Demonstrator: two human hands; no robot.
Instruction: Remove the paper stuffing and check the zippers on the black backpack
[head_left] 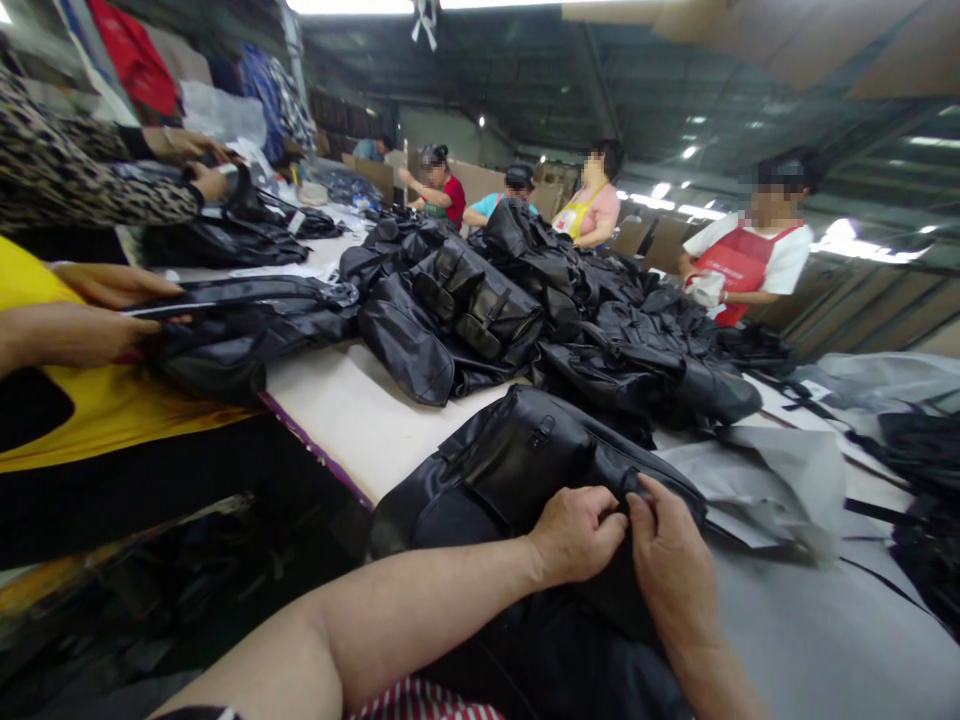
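A black faux-leather backpack with a buckled front pocket lies on the white work table right in front of me. My left hand and my right hand sit close together on its near edge. Fingers of both hands pinch the black material or a seam near the top of the bag, and the fingertips partly hide what they grip. The lower part of the backpack runs out of view below my hands.
A large heap of black bags covers the table's middle. Co-workers stand around it, and a co-worker's hands hold another black bag at left. A grey plastic sheet lies to my right, beside further black bags.
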